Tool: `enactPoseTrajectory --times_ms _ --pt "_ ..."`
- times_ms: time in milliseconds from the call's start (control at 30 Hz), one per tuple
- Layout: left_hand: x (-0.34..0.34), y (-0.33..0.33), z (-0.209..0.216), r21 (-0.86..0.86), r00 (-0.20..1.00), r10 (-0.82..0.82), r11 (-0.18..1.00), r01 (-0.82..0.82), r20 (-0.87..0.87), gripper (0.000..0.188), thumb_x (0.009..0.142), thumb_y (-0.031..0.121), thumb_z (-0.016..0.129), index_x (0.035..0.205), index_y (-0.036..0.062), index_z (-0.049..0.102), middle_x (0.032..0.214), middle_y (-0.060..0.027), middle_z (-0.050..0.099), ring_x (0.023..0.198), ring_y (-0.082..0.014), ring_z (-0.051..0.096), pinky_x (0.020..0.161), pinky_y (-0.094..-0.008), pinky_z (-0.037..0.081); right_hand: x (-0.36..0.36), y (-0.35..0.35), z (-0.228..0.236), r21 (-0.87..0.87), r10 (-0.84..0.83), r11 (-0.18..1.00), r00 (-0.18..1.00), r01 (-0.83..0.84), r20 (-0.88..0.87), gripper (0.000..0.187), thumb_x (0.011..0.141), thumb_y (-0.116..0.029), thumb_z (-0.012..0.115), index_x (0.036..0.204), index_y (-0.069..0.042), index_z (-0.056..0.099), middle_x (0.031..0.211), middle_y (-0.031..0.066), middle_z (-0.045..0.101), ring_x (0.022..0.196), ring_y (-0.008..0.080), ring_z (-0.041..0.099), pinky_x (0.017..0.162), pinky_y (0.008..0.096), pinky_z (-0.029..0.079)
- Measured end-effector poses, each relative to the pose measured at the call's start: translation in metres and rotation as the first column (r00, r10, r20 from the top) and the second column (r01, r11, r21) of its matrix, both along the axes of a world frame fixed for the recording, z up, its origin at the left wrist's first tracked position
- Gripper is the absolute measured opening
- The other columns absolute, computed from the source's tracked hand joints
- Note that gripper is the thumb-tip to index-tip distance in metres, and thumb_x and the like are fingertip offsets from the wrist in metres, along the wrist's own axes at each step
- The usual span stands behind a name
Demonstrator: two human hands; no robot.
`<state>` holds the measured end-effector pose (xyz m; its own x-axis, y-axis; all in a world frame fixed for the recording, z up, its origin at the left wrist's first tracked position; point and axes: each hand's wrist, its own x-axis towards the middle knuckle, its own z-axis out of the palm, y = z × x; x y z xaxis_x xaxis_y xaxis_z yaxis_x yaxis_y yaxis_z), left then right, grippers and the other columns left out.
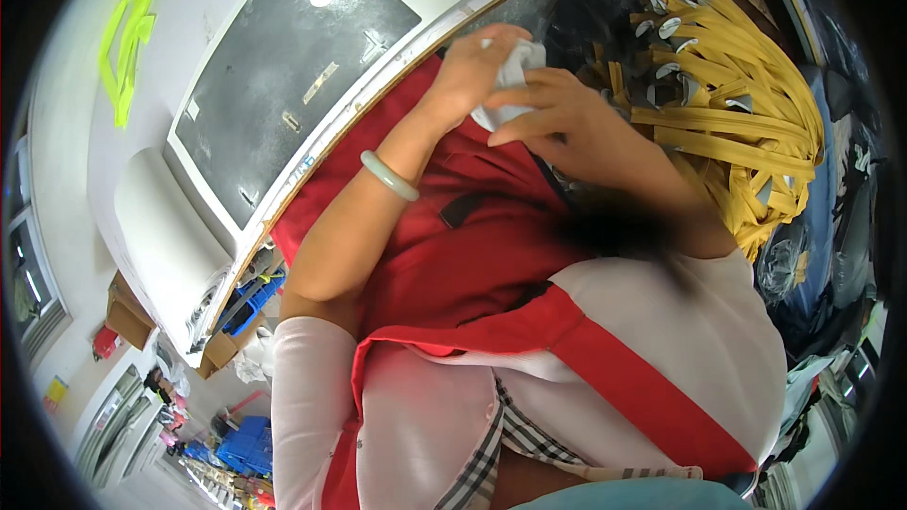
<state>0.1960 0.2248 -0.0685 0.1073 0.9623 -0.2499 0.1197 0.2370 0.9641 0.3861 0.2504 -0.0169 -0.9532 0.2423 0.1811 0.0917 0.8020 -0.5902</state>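
Observation:
A small white crumpled piece [519, 64], cloth or paper, is between my two hands, above my red apron [435, 274]. My left hand [475, 71] is closed on its far left side, and a pale bangle [388, 176] circles that wrist. From the right, my right hand [572, 127] reaches over the piece, its curved fingers gripping the near side. My palms and fingers hide part of the white piece. Close beside my right hand lies a large bundle of yellow zipper-like strips [746, 99] with grey ends.
A white table [274, 191] with a worn edge runs diagonally past my left arm. On it lie a dark flat panel [293, 76], a white roll [170, 236] and a neon-yellow strip [128, 47]. Clear plastic [784, 260] sits below the yellow bundle. Blue bins [248, 444] stand lower left.

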Motion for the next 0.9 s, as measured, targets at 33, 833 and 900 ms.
enactPoseTrajectory --times_ms 33,833,900 --pt "-0.002 -0.002 -0.001 -0.068 0.968 0.153 0.988 -0.142 0.2 0.032 0.107 0.022 0.049 0.129 0.0023 0.06 0.108 -0.0078 0.066 0.095 -0.0173 0.066 0.084 -0.0291 0.055 -0.001 0.006 0.008 -0.183 -0.072 0.981 0.994 0.055 -0.086 0.029 0.09 -0.016 0.068 0.119 -0.012 0.07 0.135 0.0145 0.059 0.117 0.0348 0.058 0.102 0.0473 0.045" --pt "0.021 -0.023 0.024 -0.535 0.204 0.606 0.785 -0.313 0.769 0.03 0.112 0.024 0.038 0.128 0.0018 0.051 0.12 -0.0095 0.059 0.108 -0.0213 0.059 0.106 -0.0371 0.046 -0.01 -0.001 -0.045 -0.334 -0.231 0.876 0.91 0.349 0.343 0.059 0.091 -0.014 0.063 0.146 -0.015 0.042 0.1 0.0136 0.071 0.07 0.0274 0.067 0.065 0.0397 0.054" --pt "0.029 -0.025 0.028 -0.52 0.265 0.616 0.778 -0.352 0.742 0.03 0.111 0.025 0.041 0.128 0.0018 0.051 0.118 -0.0084 0.059 0.106 -0.0199 0.059 0.103 -0.0362 0.047 -0.016 -0.008 -0.064 0.064 -0.398 0.915 0.865 0.398 0.305 0.052 0.089 -0.016 0.064 0.138 -0.011 0.049 0.093 0.0175 0.072 0.071 0.0365 0.068 0.066 0.0463 0.055"
